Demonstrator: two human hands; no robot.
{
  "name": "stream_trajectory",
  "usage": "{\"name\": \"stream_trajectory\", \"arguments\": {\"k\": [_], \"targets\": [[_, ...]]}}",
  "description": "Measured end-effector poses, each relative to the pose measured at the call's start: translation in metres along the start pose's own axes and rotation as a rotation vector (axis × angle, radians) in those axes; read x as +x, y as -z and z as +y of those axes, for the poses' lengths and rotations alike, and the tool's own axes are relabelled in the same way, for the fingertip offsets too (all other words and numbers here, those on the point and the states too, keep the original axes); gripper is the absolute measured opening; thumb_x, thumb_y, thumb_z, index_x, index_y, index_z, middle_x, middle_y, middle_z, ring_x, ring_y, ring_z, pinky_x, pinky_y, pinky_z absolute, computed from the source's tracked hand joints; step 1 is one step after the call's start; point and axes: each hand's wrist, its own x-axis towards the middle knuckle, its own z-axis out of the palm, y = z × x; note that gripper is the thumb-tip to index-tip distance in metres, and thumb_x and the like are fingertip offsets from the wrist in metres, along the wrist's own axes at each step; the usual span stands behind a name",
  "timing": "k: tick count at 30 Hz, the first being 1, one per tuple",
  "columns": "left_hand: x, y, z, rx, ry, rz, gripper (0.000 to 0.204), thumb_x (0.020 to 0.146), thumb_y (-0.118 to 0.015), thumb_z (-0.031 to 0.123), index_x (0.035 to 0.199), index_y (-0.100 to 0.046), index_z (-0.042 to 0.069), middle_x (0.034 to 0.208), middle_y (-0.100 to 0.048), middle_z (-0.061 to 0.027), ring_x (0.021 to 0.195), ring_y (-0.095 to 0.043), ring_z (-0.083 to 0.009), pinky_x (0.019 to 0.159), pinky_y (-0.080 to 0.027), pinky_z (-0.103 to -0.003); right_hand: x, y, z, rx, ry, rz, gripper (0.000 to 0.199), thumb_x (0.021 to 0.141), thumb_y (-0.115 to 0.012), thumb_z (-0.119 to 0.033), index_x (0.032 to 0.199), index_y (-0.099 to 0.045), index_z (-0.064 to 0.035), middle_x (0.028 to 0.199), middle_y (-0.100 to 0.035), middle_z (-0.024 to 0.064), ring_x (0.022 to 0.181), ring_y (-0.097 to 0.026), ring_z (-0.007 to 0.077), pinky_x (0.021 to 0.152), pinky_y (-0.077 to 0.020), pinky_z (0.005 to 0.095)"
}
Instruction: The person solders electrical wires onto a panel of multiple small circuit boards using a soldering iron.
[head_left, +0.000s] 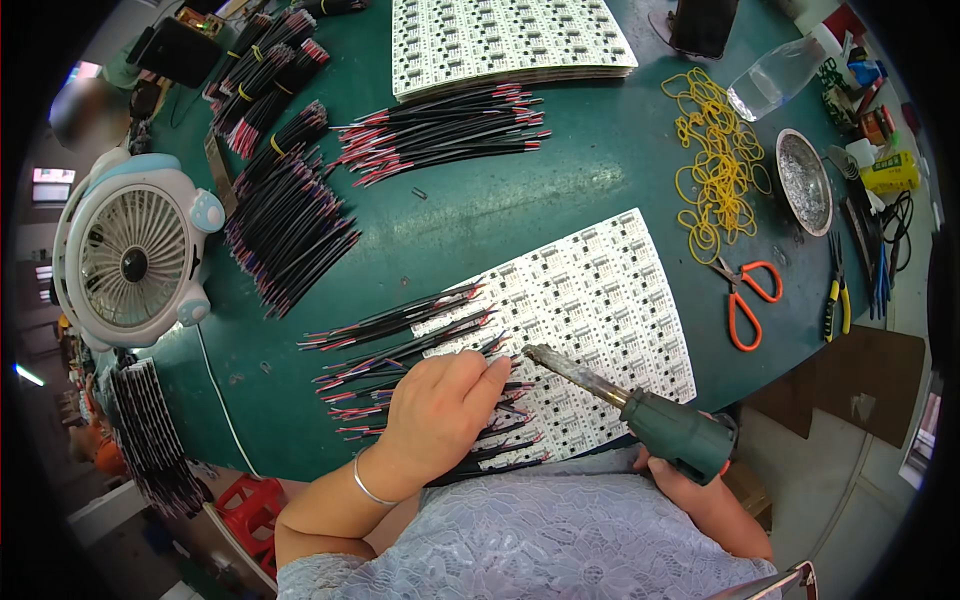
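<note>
A white panel of many small circuit boards (600, 300) lies at a slant in front of me. Several black and red wires (375, 325) reach onto its left side. My left hand (445, 410) rests above these wires, thumb and fingers pinched on a thin wire near the panel's middle. Low on the right, my right hand (680, 485) grips a dark green gun-shaped heating tool (680, 435) with a long metal barrel, partly hidden behind its body. The barrel's darkened tip is just right of my left fingertips, over the panel.
A stack of white panels (510, 45) lies at the back, with wire bundles (290, 230) to its left. A fan (130, 260) stands far left. On the right are yellow rubber bands (715, 150), a metal bowl (805, 185), orange-handled scissors (745, 300), pliers (837, 295) and a bottle (785, 75).
</note>
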Motion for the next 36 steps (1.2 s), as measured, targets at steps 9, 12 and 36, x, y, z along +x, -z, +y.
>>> {"name": "stream_trajectory", "arguments": {"k": [9, 12, 36], "targets": [[0.0, -0.002, -0.002, -0.037, 0.0, 0.004, 0.028, 0.069, -0.063, 0.002, 0.097, -0.067, 0.003, 0.077, -0.054, -0.0062, 0.067, -0.055, -0.023, 0.057, -0.044, -0.034, 0.006, 0.005, -0.001, -0.044, 0.202, -0.086, 0.026, 0.082, -0.06, -0.004, 0.107, -0.06, 0.0034, 0.087, -0.063, 0.0082, 0.063, -0.063, 0.0146, 0.059, -0.0529, 0.0285], [0.001, -0.001, 0.0, -0.03, 0.007, 0.002, 0.027, 0.07, -0.063, 0.002, 0.096, -0.067, 0.002, 0.077, -0.053, -0.0062, 0.067, -0.055, -0.023, 0.057, -0.044, -0.034, 0.011, 0.007, -0.009, -0.128, 0.277, -0.091, 0.025, 0.082, -0.058, -0.002, 0.106, -0.061, 0.003, 0.084, -0.063, 0.0088, 0.062, -0.063, 0.0147, 0.059, -0.0525, 0.0282], [0.005, 0.001, -0.015, -0.064, -0.09, -0.026, 0.022, 0.074, -0.064, 0.009, 0.096, -0.066, 0.008, 0.087, -0.057, -0.0042, 0.075, -0.058, -0.0221, 0.065, -0.049, -0.033, 0.001, 0.002, 0.001, -0.063, 0.257, -0.058, 0.027, 0.082, -0.059, -0.002, 0.109, -0.061, 0.0031, 0.088, -0.063, 0.01, 0.064, -0.064, 0.0154, 0.059, -0.053, 0.0283]]}}
